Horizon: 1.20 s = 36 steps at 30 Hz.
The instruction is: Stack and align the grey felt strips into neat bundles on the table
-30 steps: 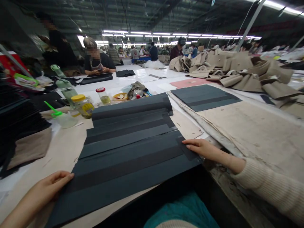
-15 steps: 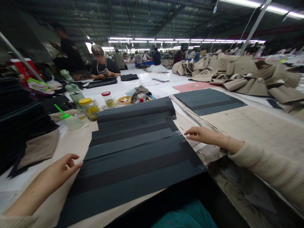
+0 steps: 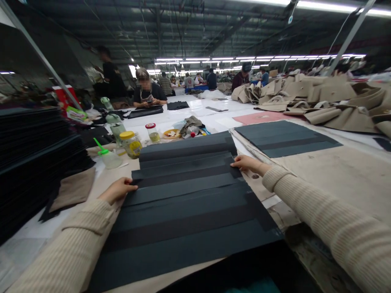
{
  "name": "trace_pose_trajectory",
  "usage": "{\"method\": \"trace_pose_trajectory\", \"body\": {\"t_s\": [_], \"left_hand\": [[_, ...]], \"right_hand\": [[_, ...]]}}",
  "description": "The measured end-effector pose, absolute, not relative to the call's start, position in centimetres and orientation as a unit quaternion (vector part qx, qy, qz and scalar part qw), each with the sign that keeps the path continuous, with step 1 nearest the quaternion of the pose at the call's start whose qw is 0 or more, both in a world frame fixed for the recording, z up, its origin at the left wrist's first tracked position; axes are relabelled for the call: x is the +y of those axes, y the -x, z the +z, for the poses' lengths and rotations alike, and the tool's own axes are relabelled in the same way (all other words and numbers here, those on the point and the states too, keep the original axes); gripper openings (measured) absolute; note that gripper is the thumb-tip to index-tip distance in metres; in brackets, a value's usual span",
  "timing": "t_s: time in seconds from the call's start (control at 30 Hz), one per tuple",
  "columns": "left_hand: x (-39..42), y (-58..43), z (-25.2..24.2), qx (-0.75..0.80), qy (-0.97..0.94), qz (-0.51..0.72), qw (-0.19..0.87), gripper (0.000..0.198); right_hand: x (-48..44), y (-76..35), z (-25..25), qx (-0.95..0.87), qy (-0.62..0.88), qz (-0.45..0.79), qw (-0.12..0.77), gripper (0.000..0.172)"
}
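Note:
Dark blue-grey fabric panels with blackish strips lie overlapped in front of me. My left hand [image 3: 119, 189] pinches the left edge of the middle panel [image 3: 183, 173], thumb on top. On the opposite side, my right hand [image 3: 246, 163] grips that panel's right edge between thumb and fingers. Nearest to me lies the front panel [image 3: 195, 217], flat and touched by neither hand. Behind the middle one, another panel [image 3: 186, 149] has a rounded, folded-looking far edge. The fingertips beneath the fabric are hidden.
At left rises a tall stack of dark sheets [image 3: 36, 162], with a brown cloth [image 3: 75, 189] beside it. A green-nozzled bottle [image 3: 110, 159] and a yellow-lidded jar [image 3: 131, 145] stand behind. Another panel [image 3: 287, 137] and beige pieces [image 3: 330, 93] lie right. A co-worker [image 3: 148, 89] sits across.
Both hands have moved forward from beside the panels and closed on the middle panel's two side edges. The view has shifted, so the scene appears further right.

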State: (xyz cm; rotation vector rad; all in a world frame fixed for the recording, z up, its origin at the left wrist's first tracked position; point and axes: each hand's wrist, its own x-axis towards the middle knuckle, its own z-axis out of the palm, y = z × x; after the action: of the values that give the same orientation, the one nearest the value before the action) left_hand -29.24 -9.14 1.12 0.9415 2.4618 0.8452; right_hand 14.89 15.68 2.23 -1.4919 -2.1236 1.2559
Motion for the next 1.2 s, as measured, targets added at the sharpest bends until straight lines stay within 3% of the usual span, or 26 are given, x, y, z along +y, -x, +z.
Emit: {"method": "trace_pose_trajectory", "body": {"t_s": [0.13,0.33,0.43,0.57,0.7,0.9,1.03,1.2], "left_hand": [[-9.3,28.2,2.4,0.876,-0.289,0.295,0.25,0.047],[-9.7,27.2,3.3,0.864,-0.289,0.274,0.309,0.037],[-9.4,27.6,2.9,0.867,-0.321,0.284,0.255,0.034],[-7.8,28.2,2.6,0.864,-0.414,0.279,0.073,0.031],[-6.3,26.9,2.9,0.865,-0.438,0.243,-0.024,0.03],[-6.5,23.7,2.3,0.821,-0.518,0.237,-0.036,0.026],[-7.0,22.8,1.2,0.743,-0.622,0.243,-0.047,0.036],[-7.4,22.5,0.4,0.704,-0.682,0.192,-0.058,0.035]], "right_hand": [[15.6,-15.3,2.6,-0.738,0.38,0.528,0.181,0.024],[16.0,-15.0,3.6,-0.76,0.288,0.463,0.353,0.032],[16.6,-14.5,3.2,-0.763,0.279,0.432,0.392,0.032],[18.3,-13.7,1.8,-0.758,0.302,0.376,0.439,0.029],[19.7,-13.6,0.4,-0.766,0.409,0.29,0.404,0.028],[19.2,-14.2,-0.2,-0.806,0.479,0.173,0.3,0.045],[18.7,-14.2,0.2,-0.825,0.458,0.146,0.298,0.058],[18.9,-14.4,0.3,-0.826,0.445,0.127,0.321,0.079]]}}
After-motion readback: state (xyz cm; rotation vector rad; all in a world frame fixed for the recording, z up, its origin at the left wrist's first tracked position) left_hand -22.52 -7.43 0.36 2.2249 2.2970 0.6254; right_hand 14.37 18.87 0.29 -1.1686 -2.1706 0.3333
